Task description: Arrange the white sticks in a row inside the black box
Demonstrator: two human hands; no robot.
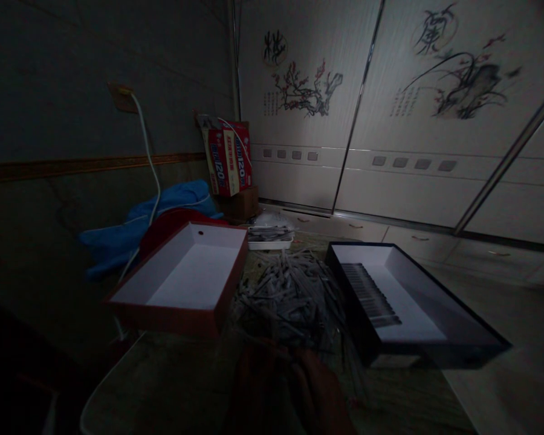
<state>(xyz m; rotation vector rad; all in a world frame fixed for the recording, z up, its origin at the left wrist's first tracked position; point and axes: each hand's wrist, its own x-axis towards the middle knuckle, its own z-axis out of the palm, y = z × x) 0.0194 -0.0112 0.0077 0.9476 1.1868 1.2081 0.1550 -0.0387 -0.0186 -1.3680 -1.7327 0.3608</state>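
Note:
My left hand [254, 374] and my right hand [318, 389] are close together at the table's near side, dim and partly lost in shadow. Both look closed, fingers bent inward, and what they hold is too dark to make out. Just beyond them lies a loose heap of thin pen-like sticks [290, 290], many pale and some dark, with what look like clear sleeves among them. To the right, a dark-rimmed box [426, 344] with a white inside holds a neat row of dark pen-like sticks [372, 296].
An orange-red box [172, 317] with a white inside stands left of the heap. Behind the heap is a white tray [269, 244] of sticks. A blue cloth [172, 202], red printed carton [229, 157] and white cable [145, 142] are at the left. Sliding cabinet doors [294, 181] stand behind.

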